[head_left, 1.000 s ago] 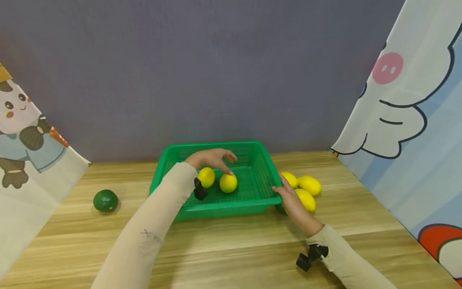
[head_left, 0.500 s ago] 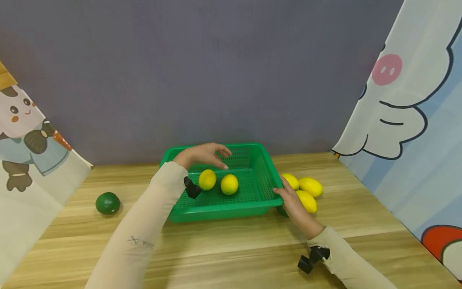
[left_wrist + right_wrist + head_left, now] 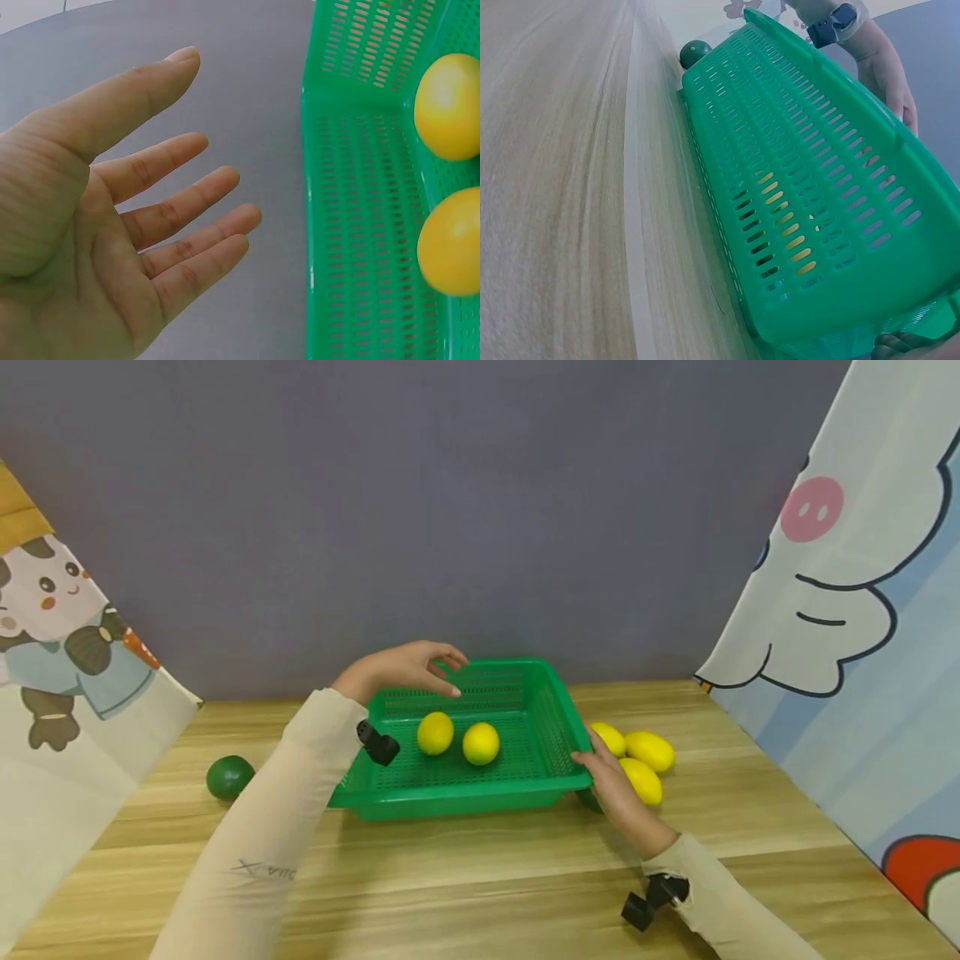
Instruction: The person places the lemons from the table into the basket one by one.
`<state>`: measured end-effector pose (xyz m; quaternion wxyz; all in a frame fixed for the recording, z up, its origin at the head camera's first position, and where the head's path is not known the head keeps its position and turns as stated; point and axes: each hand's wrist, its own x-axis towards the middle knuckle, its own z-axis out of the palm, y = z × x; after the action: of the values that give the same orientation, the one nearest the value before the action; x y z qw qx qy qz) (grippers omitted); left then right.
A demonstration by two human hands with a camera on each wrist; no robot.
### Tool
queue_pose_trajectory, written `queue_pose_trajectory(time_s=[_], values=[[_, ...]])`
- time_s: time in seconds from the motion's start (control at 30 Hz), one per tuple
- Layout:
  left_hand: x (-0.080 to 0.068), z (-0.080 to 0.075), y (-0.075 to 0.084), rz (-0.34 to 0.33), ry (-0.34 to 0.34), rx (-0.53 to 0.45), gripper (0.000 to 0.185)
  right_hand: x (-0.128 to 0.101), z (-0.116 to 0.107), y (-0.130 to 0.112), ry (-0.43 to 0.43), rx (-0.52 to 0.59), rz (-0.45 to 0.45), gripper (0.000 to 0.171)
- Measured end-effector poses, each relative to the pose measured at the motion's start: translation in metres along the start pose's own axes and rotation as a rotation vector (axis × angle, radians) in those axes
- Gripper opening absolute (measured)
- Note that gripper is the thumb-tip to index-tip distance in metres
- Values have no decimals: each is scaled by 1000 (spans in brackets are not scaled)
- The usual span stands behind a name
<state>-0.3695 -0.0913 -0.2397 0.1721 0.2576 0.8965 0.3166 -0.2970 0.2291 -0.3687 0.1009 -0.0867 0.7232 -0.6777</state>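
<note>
My left hand (image 3: pixel 408 670) hovers above the left part of a green plastic basket (image 3: pixel 450 797), holding nothing. In the left wrist view its fingers are spread and loosely bent, apart from the basket wall (image 3: pixel 360 225). Two round yellow fruits (image 3: pixel 435 733) lie inside on the basket floor, side by side. My right hand (image 3: pixel 618 793) grips the basket's right rim near the front corner, thumb over the edge. Only a bit of that hand (image 3: pixel 907 345) shows at the bottom of the right wrist view.
Several longer yellow fruits, like lemons (image 3: pixel 649 751), lie on the wooden table (image 3: pixel 450 893) right of the basket. A dark green fruit (image 3: pixel 228 777) sits at the left, partly behind my left sleeve. Another dark green thing (image 3: pixel 589 800) peeks out beside my right hand. A grey wall stands behind.
My left hand has risen away from the right-hand round yellow fruit and moved left, leaving both fruits in the basket. The right hand keeps its grip on the rim.
</note>
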Motion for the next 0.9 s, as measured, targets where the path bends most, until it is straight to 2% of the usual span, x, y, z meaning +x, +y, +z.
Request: queue_pose_trajectory(time_s=[0.4, 0.6, 0.9], values=[[-28, -13, -8, 9, 77, 43, 57, -2, -3, 0, 6, -7, 14, 66], [-48, -23, -12, -13, 110, 3, 57, -1, -2, -2, 0, -9, 15, 66], [-78, -35, -32, -3, 161, 5, 60, -1, -1, -1, 1, 4, 8, 66]])
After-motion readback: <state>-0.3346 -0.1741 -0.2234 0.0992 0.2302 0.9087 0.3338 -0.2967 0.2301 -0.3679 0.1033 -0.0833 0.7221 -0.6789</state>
